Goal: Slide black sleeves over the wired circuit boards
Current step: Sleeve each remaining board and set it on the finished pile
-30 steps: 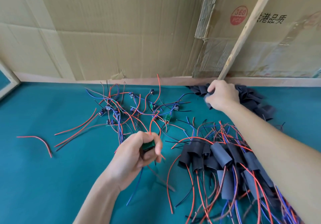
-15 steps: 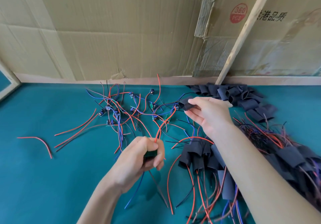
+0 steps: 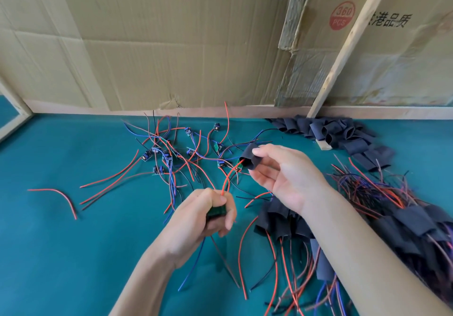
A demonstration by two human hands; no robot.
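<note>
Centre frame: black sleeve (image 3: 249,157) pinched between thumb and fingers of right hand (image 3: 282,175), long axis slanting, open mouth facing lower left toward red wires (image 3: 226,180). Below, left hand (image 3: 208,217) curled tight round green circuit board (image 3: 217,211), wires rising toward sleeve.

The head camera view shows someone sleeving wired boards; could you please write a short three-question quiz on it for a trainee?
1. True or false: the right hand pinches a black sleeve.
2. What does the left hand grip? A) a green circuit board B) scissors C) tape
3. Fill in: the loose sleeve pile lies against the far ____ of the table.

Key: 1 true; 2 A; 3 edge.
</note>
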